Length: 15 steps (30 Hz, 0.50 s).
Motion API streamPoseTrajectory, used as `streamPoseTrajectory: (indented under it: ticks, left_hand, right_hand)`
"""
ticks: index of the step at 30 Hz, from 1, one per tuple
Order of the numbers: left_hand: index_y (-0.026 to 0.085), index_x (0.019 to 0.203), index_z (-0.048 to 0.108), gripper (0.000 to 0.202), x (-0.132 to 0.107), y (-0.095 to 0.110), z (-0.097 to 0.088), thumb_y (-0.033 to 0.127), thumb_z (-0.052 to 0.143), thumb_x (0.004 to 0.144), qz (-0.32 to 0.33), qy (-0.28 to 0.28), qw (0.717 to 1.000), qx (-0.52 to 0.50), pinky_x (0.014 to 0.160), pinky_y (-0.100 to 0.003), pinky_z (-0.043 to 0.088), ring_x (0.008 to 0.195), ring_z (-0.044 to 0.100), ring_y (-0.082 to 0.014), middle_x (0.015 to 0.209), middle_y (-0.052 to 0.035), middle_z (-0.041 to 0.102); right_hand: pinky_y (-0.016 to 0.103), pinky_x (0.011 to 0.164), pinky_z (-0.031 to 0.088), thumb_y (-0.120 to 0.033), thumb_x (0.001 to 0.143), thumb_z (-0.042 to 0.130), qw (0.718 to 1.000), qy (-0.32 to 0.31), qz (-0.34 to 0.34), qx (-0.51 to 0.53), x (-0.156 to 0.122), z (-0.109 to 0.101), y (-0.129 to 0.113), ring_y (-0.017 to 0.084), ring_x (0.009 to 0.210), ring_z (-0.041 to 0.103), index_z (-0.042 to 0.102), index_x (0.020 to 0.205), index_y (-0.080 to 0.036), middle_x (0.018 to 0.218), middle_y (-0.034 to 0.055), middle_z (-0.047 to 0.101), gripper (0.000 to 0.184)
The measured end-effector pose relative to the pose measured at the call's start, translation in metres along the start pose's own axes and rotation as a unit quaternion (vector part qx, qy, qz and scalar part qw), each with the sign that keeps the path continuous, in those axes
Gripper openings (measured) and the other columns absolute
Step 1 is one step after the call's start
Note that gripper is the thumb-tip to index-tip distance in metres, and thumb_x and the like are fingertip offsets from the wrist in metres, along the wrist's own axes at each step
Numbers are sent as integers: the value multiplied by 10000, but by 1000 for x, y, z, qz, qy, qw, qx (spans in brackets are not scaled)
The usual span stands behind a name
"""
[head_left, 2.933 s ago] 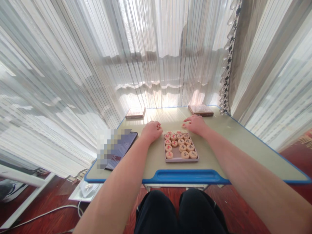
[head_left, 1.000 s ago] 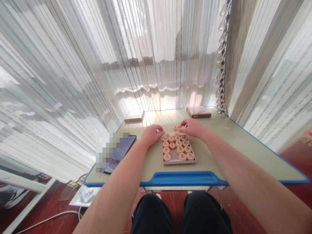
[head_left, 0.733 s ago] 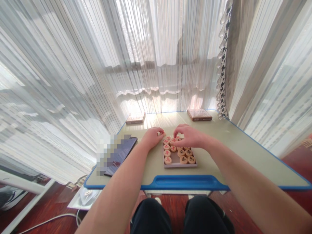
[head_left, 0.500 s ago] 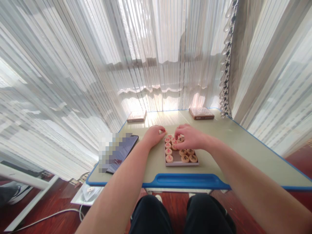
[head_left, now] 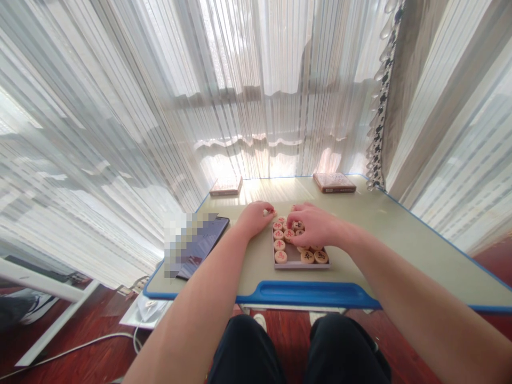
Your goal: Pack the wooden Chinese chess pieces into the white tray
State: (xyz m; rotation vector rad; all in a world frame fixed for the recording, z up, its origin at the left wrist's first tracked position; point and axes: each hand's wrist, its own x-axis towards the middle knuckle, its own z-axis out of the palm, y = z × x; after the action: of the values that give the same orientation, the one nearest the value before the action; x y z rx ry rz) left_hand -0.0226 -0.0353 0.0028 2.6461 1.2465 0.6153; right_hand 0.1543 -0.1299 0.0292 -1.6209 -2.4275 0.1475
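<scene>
A shallow box [head_left: 303, 265] of round wooden Chinese chess pieces sits on the table, with red-marked pieces on the left and black-marked ones on the right. My left hand [head_left: 258, 217] is at its far left corner, thumb and finger pinched on a small pale piece with red marking [head_left: 274, 213]. My right hand [head_left: 316, 223] reaches over the box, its finger and thumb around a red-marked Chinese chess piece [head_left: 288, 235]. The right palm and fingers hide several pieces behind. A red-marked horse piece [head_left: 280, 257] lies in the near left corner.
A tablet [head_left: 206, 248], partly pixelated, lies left of my left forearm. Two flat boxes rest at the table's back edge, one left [head_left: 226, 185] and one right [head_left: 334, 182]. The near edge has a blue trough [head_left: 316, 293]. Sheer curtains [head_left: 256, 96] hang behind.
The red-marked piece at my right fingertips has come down slightly into the box. My left hand keeps its pinch at the corner. The whole view has shifted a little.
</scene>
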Motion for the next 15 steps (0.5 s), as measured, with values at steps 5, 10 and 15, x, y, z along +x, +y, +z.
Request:
streamPoseTrajectory:
  ticks: [5, 10, 15]
  left_hand:
    - [188, 929, 675, 253, 0, 0, 1, 341, 532, 788, 0, 5, 1000, -1, 814, -300, 477, 808, 596, -176, 938, -51, 662]
    - [187, 927, 671, 258, 0, 0, 1, 349, 522, 793, 3, 10, 1000, -1, 809, -305, 477, 804, 595, -179, 942, -53, 659]
    - [181, 924, 673, 260, -1, 1, 0, 348, 521, 794, 3, 6, 1000, 0, 807, -303, 478, 805, 594, -179, 942, -56, 660]
  right_hand:
    - [307, 776, 412, -321, 651, 608, 1000, -4, -2, 5, -1, -1, -2, 233, 907, 509, 641, 879, -233, 875, 57, 572, 246]
    - [303, 795, 412, -319, 647, 615, 1000, -7, 5, 24, -1, -1, -3, 225, 905, 519, 648, 839, -232, 864, 48, 566, 213]
    - [295, 785, 422, -312, 653, 596, 999, -9, -2, 37, -1, -3, -6, 223, 921, 525, 641, 822, -229, 853, 46, 562, 193]
